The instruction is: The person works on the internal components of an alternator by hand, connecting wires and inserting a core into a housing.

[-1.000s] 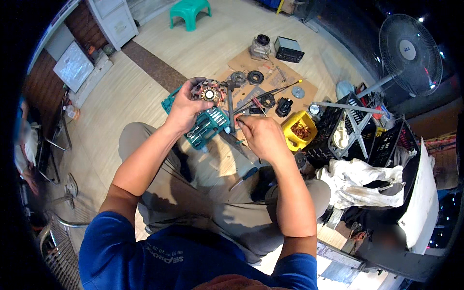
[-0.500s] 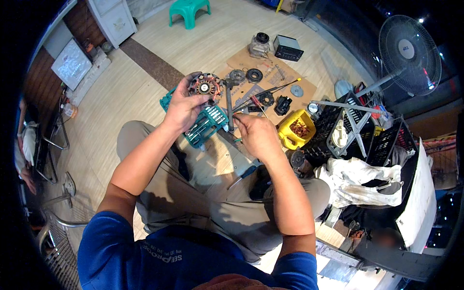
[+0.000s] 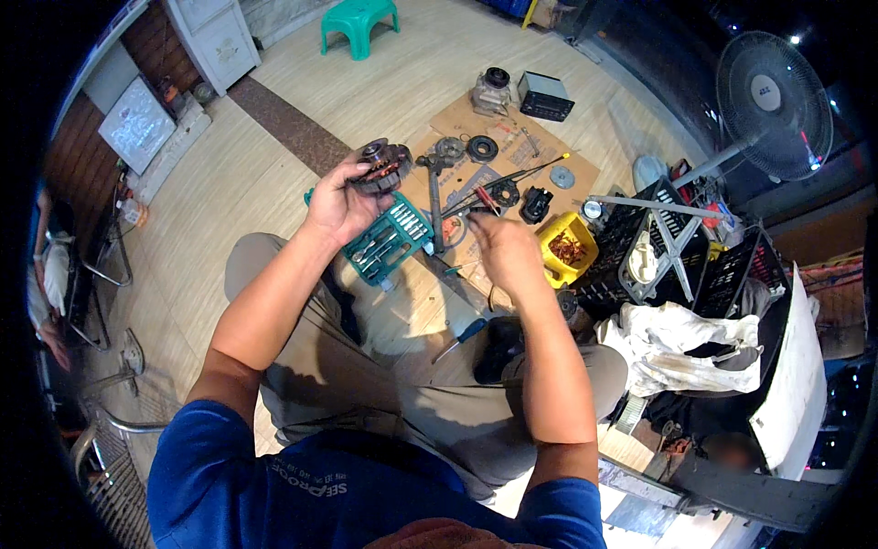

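Note:
My left hand [image 3: 334, 206] grips an alternator rotor [image 3: 382, 166], a dark metal cylinder with copper windings, its round bearing end tipped upward. Below it lies an open green socket set case [image 3: 389, 245] with rows of sockets and tools. My right hand [image 3: 508, 252] hovers over the cardboard [image 3: 549, 151], fingertips pointing forward beside a red-handled screwdriver [image 3: 487, 199]. Its dark fingertips are smeared, so whether they grasp anything cannot be made out. A hammer [image 3: 435, 201] lies between my two hands.
A cut yellow jug [image 3: 569, 247] with copper scraps stands right of my right hand. Pulley parts [image 3: 481, 147] and a metal housing [image 3: 492, 91] lie farther off. A blue-handled screwdriver [image 3: 460, 339] lies nearer me. Black crates [image 3: 672, 247] and a fan [image 3: 773, 105] stand at right.
My left hand has turned the rotor from facing me to side-on, bearing end up. My right hand has moved right, away from the hammer, toward the red-handled screwdriver.

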The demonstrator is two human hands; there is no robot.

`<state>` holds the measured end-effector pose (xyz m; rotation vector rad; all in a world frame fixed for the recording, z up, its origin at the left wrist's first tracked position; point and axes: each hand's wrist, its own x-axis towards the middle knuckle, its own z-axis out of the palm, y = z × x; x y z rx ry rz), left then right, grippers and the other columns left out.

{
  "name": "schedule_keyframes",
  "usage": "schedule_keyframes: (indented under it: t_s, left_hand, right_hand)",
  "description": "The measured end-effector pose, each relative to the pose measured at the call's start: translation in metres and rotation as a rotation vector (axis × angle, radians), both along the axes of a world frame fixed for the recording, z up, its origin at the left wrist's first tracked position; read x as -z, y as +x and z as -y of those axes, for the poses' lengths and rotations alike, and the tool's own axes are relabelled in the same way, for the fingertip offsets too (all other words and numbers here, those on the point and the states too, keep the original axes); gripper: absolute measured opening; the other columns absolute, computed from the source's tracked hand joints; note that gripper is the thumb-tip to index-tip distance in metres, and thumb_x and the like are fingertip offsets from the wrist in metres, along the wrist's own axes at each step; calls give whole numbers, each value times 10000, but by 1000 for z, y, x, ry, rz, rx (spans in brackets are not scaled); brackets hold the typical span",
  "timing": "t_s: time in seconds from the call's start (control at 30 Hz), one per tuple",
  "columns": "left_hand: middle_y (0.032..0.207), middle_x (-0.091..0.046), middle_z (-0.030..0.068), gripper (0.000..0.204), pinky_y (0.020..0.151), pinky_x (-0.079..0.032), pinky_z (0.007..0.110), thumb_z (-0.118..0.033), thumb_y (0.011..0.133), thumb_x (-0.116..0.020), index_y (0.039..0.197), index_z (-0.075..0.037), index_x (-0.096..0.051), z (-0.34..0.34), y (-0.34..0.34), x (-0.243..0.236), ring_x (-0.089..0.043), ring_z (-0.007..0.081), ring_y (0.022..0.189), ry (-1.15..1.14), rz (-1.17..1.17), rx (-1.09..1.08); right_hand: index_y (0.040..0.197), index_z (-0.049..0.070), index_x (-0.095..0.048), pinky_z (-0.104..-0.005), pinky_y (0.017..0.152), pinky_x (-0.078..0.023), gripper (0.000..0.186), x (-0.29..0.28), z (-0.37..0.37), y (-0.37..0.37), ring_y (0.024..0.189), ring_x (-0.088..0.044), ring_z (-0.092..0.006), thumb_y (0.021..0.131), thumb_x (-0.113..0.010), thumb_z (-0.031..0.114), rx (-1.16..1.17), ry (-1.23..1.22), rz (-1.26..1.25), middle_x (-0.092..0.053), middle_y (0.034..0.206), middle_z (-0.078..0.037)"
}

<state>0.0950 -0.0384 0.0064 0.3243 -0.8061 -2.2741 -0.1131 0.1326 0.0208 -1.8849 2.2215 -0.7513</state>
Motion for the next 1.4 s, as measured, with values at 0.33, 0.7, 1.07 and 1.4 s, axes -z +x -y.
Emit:
schedule_keyframes:
  t_s: [0.33,0.7,1.07,1.4]
  left_hand:
    - [1109,-580,136,674,867,-495,331,17,609,-646,1248,2,-431,-3,-3,-21,-587,221,1000,-605,455,54]
    - [993,-612,122,386,587,-480,263,12,786,-550,1165,-1,-479,22,3,-13,-623,209,856,-98,166,-264]
    - [966,-617,147,257,677,-465,322,5,807,-575,1058,26,-523,43,-10,-9,-607,239,846,-85,-9,-365]
    - [976,-578,218,236,644,-445,319,-17,819,-525,1021,103,-499,154,104,-2,-555,294,851,139,-214,-577]
  right_hand:
    - [1025,98,-652,-405,665,-487,204,-85,-57,-45,796,-625,-346,863,-595,207,257,-111,-348,-644,865,-159]
    - [842,3,-649,-350,624,-471,96,-157,-265,30,686,-603,-312,761,-658,54,307,120,-161,-621,742,-136]
    - [870,-53,-630,-235,636,-439,96,-108,-274,4,702,-544,-105,825,-604,28,647,-332,314,-626,778,-56]
    - [917,-45,-647,-204,588,-417,177,-165,-172,-55,654,-532,-80,828,-684,104,430,-322,307,-601,724,-16]
